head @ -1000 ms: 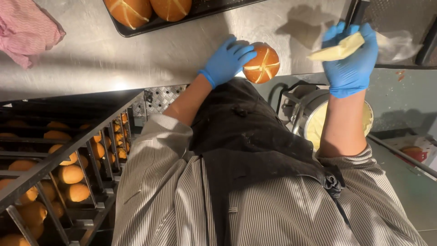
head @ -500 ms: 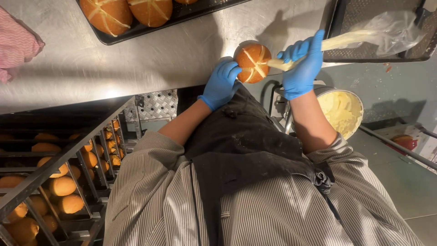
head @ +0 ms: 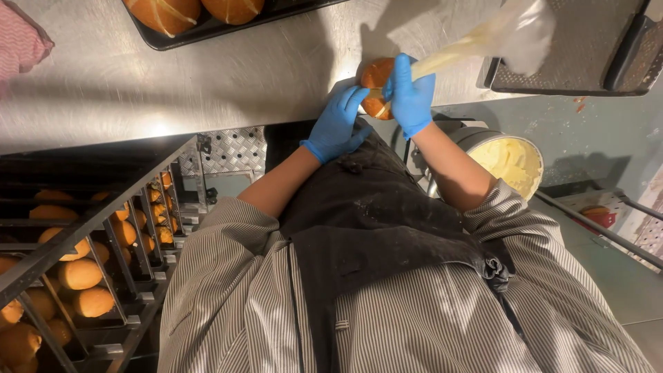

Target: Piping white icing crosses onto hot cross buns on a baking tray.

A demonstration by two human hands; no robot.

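At the worktop point(head: 207, 90) front edge, the left hand point(head: 336, 124) cups the bun point(head: 376, 74) from below, fingers curled around it. The right hand point(head: 411, 97) is clenched on the piping bag point(head: 497, 34), its tip at the bun. To fill well: keep the bun steady, the tip buried, and squeeze evenly from the bag's top.

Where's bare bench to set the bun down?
The widest free patch is the steel bench between the dark tray of buns, the pink cloth and the near edge above the rack. A narrower strip lies between that tray and the mesh tray. It is crowded where the left hand and right hand hold the bun and piping bag.
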